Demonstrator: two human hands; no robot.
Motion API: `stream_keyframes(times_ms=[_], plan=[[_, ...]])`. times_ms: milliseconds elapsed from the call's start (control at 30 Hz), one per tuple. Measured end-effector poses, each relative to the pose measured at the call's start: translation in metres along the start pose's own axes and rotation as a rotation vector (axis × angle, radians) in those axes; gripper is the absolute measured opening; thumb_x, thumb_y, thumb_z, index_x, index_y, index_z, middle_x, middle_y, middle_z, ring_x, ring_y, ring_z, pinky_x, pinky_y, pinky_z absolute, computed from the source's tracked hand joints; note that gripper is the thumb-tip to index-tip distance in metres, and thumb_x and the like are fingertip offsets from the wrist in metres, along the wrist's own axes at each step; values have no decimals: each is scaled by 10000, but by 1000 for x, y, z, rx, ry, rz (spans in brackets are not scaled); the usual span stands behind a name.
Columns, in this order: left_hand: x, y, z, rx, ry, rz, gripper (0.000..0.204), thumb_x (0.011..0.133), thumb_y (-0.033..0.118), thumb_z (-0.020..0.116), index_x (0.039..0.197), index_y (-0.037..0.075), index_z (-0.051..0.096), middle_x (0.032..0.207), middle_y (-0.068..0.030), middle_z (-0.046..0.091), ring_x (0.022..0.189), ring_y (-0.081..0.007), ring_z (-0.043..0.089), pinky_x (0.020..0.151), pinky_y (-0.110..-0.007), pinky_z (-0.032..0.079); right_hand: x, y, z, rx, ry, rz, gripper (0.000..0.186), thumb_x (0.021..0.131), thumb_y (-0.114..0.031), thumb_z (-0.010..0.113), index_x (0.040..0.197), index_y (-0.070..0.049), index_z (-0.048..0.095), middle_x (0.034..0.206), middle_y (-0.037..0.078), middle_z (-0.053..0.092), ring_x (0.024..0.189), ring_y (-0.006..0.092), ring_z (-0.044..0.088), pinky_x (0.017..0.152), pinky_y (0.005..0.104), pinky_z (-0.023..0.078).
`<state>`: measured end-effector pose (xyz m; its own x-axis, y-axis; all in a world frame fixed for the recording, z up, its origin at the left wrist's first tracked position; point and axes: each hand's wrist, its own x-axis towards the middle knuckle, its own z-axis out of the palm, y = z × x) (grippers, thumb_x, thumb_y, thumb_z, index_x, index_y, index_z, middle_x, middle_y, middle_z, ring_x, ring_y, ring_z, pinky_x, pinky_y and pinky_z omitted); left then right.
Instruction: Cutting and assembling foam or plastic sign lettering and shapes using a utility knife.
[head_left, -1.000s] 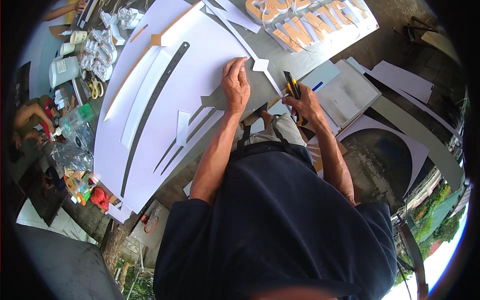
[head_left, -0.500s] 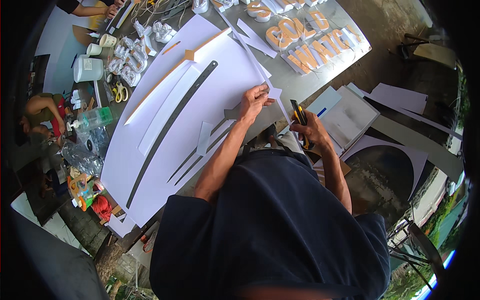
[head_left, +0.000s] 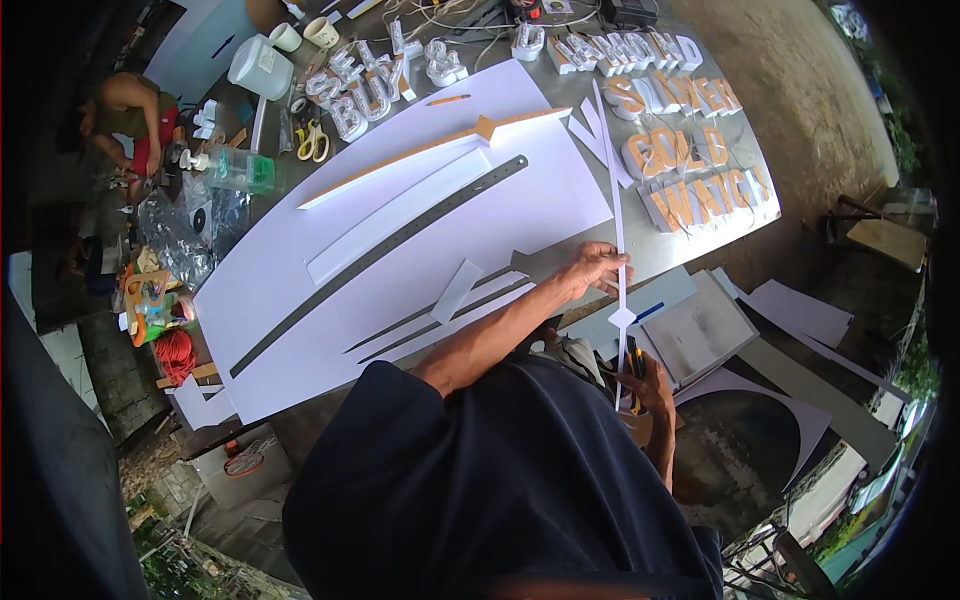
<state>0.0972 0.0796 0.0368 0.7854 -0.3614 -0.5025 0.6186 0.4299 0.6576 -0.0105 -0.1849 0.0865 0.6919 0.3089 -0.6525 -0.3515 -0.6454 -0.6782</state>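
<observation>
My left hand (head_left: 600,265) grips a long narrow white strip (head_left: 622,318) with a diamond-shaped widening, beside the table's near edge. Lower on the strip, my right hand (head_left: 650,385) is closed on a black-and-yellow utility knife (head_left: 633,355), against the strip's near part. To my left lies a large white sheet (head_left: 560,200) bearing a dark steel ruler (head_left: 378,265), a curved tan-edged piece (head_left: 485,130), a flat white strip and long dark cut-out slots with a small white rectangle (head_left: 456,290) across them.
Foam and tan letter shapes (head_left: 680,205) with wires fill the table's back and right (head_left: 655,250). Scissors (head_left: 312,140), cups, bottles, plastic wrap and red cord (head_left: 175,355) crowd the left. A person (head_left: 140,120) crouches beyond. Boards (head_left: 700,325) lie at lower right, a chair (head_left: 880,240) farther right.
The view has turned toward the table's back. The strip has swung from slanting to nearly upright in view and moved nearer me, with my left hand now on it and my right hand lower.
</observation>
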Motion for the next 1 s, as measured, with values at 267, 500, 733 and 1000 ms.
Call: stream_keyframes(times_ms=[267,500,733,1000], plan=[[-48,14,-2,44,-48,138,309,987,274,665,1145,9,646,1006,-137,735,926,-230,734,713,-375,620,-11,7,8,133,63,-18,219,784,-144,754,875,-19,599,671,58,615,574,159,628,537,321,492],[-111,37,-49,-70,137,390,246,1014,202,614,1138,-9,636,1003,-182,717,944,-286,737,776,-393,644,11,-23,3,89,139,-83,259,899,-206,677,982,24,591,737,70,630,564,154,618,520,305,491],[-198,38,-101,-232,456,532,261,1003,218,634,1122,-14,634,1003,-188,714,923,-305,740,773,-409,649,70,-64,5,-129,138,-325,312,976,-219,612,1193,5,596,908,150,669,787,277,651,729,383,520],[-267,17,-132,-309,686,665,242,1024,166,579,1152,-37,617,1035,-219,703,948,-344,737,799,-425,635,142,-123,40,-508,124,-621,488,844,-157,747,1302,-77,598,1062,174,641,1000,380,606,868,461,490]])
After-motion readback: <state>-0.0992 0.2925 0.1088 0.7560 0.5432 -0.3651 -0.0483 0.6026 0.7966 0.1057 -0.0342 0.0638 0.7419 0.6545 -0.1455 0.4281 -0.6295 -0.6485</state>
